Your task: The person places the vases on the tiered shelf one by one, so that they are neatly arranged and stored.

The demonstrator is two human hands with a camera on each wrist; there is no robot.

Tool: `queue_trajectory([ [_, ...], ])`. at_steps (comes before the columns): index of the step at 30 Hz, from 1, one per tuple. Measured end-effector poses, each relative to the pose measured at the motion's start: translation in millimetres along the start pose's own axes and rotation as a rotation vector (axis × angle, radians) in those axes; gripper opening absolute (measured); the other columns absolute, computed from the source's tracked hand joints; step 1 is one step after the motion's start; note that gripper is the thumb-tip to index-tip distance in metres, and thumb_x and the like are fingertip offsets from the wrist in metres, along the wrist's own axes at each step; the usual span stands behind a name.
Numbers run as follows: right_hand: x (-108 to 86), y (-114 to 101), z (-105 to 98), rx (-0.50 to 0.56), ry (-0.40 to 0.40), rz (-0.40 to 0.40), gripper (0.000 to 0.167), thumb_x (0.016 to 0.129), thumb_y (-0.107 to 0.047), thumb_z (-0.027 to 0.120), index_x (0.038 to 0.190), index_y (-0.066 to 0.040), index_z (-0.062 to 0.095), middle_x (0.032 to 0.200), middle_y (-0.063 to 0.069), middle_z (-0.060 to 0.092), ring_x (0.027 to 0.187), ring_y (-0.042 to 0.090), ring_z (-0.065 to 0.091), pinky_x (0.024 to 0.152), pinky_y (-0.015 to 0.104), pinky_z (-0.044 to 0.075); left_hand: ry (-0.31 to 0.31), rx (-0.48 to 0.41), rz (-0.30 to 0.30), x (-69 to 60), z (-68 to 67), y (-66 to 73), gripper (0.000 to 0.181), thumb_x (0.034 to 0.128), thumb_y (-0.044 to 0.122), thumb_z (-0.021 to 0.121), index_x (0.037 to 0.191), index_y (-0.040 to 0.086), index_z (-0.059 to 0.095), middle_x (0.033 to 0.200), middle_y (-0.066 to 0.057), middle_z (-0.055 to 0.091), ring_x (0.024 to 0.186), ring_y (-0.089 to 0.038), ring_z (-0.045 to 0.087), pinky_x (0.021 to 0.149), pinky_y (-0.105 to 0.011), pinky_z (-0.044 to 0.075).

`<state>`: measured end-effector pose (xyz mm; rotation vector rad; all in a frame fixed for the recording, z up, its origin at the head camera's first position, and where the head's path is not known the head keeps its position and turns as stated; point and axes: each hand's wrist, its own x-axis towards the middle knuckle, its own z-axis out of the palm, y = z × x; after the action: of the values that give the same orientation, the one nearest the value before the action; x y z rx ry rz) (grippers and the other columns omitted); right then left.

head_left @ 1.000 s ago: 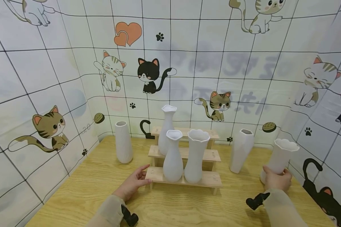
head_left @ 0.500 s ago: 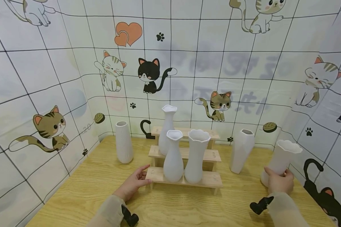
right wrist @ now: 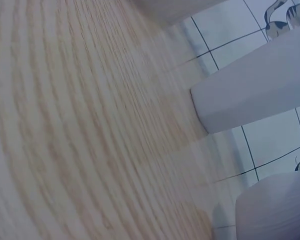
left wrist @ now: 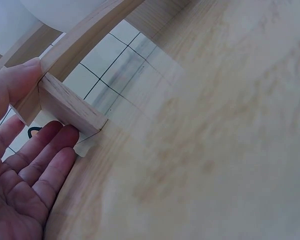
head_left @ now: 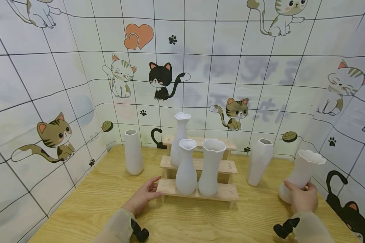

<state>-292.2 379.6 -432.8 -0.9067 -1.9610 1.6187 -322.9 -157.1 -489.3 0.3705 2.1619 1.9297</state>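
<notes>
Your right hand [head_left: 304, 199] curls its fingers round the fluted vase [head_left: 301, 171] at lower right; your left hand [head_left: 142, 197], loosely bent, grips the wooden stand [head_left: 228, 191] at lower centre; this looks like the grasping step, any lift calling for a firm hold.

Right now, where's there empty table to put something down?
The table is bare in front of the wooden stand, between the left hand and right hand, and in front of the leftmost vase. The stand's bottom step is crowded: two vases stand close together.
</notes>
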Motion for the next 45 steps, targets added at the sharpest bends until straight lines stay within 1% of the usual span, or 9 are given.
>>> queue_trajectory([
  [6,-6.0,-5,-9,-0.116,-0.088,-0.057,0.102,0.082,-0.054,0.069,0.154,-0.005,0.015,0.154,0.023,0.023,0.135,0.045,0.029,0.106,0.059,0.027,0.002,0.008,-0.008,1.1,-0.7,-1.4,0.075,0.0882,0.020,0.072,0.151,0.013,0.030,0.125,-0.015,0.048,0.108,-0.022,0.052,0.095,-0.039,0.043],
  [12,-15.6,-13,-11,-0.093,-0.174,-0.079,0.100,0.083,-0.049,0.071,0.154,-0.005,0.015,0.153,0.027,0.024,0.133,0.047,0.031,0.104,0.061,0.030,0.000,-0.005,-0.005,0.0,-0.1,0.3,0.075,0.0884,0.018,0.071,0.151,0.012,0.030,0.124,-0.015,0.048,0.107,-0.022,0.052,0.094,-0.037,0.043],
  [20,-41.6,-32,-13,-0.132,-0.323,-0.156,0.097,0.087,-0.042,0.069,0.152,0.002,0.012,0.147,0.032,0.027,0.127,0.044,0.035,0.099,0.060,0.035,-0.004,-0.003,0.003,0.4,-0.3,-0.5,0.075,0.0884,0.018,0.071,0.150,0.011,0.030,0.124,-0.015,0.049,0.107,-0.022,0.053,0.094,-0.037,0.043],
  [24,-50.8,-42,-12,-0.187,-0.398,-0.209,0.094,0.087,-0.043,0.069,0.149,0.004,0.017,0.140,0.029,0.035,0.119,0.038,0.044,0.088,0.046,0.044,-0.003,-0.001,0.004,0.2,-0.1,-0.1,0.075,0.0884,0.018,0.071,0.151,0.011,0.030,0.124,-0.015,0.049,0.107,-0.022,0.053,0.094,-0.037,0.043],
  [28,-57.8,-52,-10,-0.207,-0.468,-0.255,0.091,0.087,-0.042,0.070,0.147,0.004,0.021,0.135,0.026,0.040,0.102,0.021,0.054,0.078,0.033,0.048,-0.002,-0.002,0.000,0.0,0.1,0.5,0.075,0.0887,0.018,0.071,0.151,0.011,0.029,0.124,-0.014,0.049,0.107,-0.021,0.053,0.094,-0.037,0.043],
  [31,-63.4,-61,-6,-0.187,-0.511,-0.291,0.088,0.087,-0.041,0.070,0.146,0.004,0.023,0.135,0.024,0.041,0.093,0.007,0.053,0.075,0.028,0.049,-0.005,-0.005,0.002,0.0,-0.1,0.4,0.075,0.0889,0.018,0.070,0.151,0.011,0.028,0.125,-0.015,0.049,0.107,-0.022,0.053,0.094,-0.038,0.042],
  [35,-70.5,-72,2,-0.154,-0.566,-0.342,0.086,0.089,-0.039,0.069,0.147,0.003,0.022,0.139,0.023,0.039,0.092,0.000,0.052,0.076,0.026,0.049,-0.004,0.001,0.004,0.5,-0.4,-0.4,0.075,0.0889,0.019,0.071,0.151,0.011,0.029,0.124,-0.015,0.049,0.107,-0.022,0.053,0.094,-0.038,0.042],
  [38,-74.5,-79,9,-0.146,-0.590,-0.375,0.085,0.089,-0.037,0.069,0.148,0.002,0.021,0.141,0.023,0.038,0.097,0.004,0.053,0.078,0.028,0.049,-0.003,0.008,0.000,1.3,-0.7,-1.6,0.075,0.0884,0.020,0.071,0.151,0.012,0.030,0.123,-0.014,0.050,0.106,-0.022,0.053,0.093,-0.036,0.043],
  [45,-79.1,-94,28,-0.103,-0.643,-0.387,0.088,0.088,-0.037,0.070,0.150,0.000,0.018,0.143,0.026,0.036,0.123,0.035,0.043,0.094,0.046,0.043,-0.004,0.016,-0.004,1.2,-2.6,-2.8,0.077,0.0868,0.024,0.073,0.151,0.014,0.030,0.123,-0.014,0.049,0.107,-0.022,0.053,0.092,-0.034,0.043],
])
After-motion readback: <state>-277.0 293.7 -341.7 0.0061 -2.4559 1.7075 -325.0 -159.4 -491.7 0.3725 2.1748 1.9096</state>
